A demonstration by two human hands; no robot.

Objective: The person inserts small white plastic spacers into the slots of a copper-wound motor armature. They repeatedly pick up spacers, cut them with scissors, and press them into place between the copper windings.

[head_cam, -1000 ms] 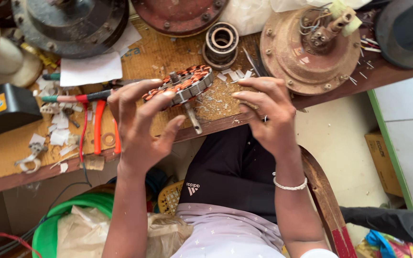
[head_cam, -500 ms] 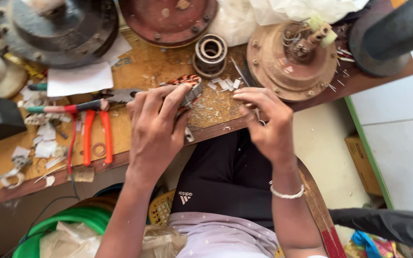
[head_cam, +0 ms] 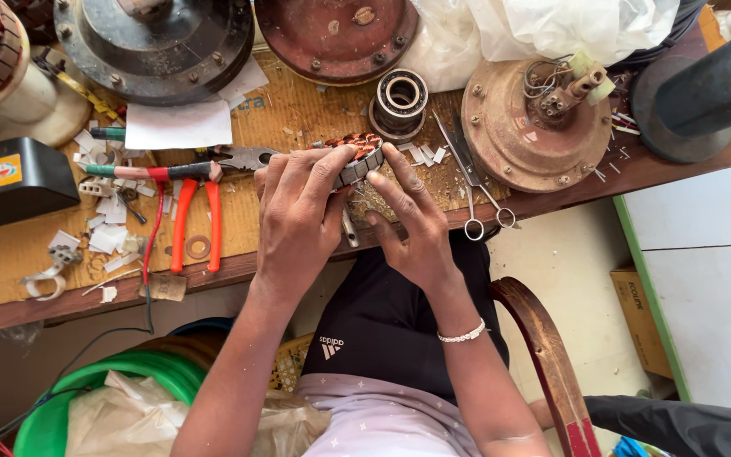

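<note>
- The wooden workbench (head_cam: 10, 279) runs across the top of the view, its near edge just above the person's lap; everything else sits on it or below it.
- A dark round motor housing (head_cam: 158, 42) and a rusty red cover (head_cam: 336, 34) stand at the back; a tan end cap (head_cam: 535, 127) with wires on its shaft sits to the right, near the edge.
- A green tub (head_cam: 52, 423) under the bench holds a crumpled plastic bag (head_cam: 129, 415); what else is in it is hidden.
- The left hand (head_cam: 298, 224) lies palm down over the small wound stator (head_cam: 357, 156), fingers curled around its left and near side, gripping it.
- The right hand (head_cam: 420, 224) meets it from the right, its fingers closed on the rim at the top, thumb underneath as far as can be seen.
- The stator sits at the bench's front edge, between both hands and just ahead of the fingertips. Its copper coils face away from the person, and it appears tilted, its long line running left to right. Both hands touch it; neither is clearly nearer.
- Orange-handled pliers (head_cam: 196, 224) lie just left of the left hand, handles toward the person.
- A bearing ring (head_cam: 399, 97) stands just behind the stator.
- Small scissors (head_cam: 471, 186) lie right of the right hand, loops over the edge.
</note>
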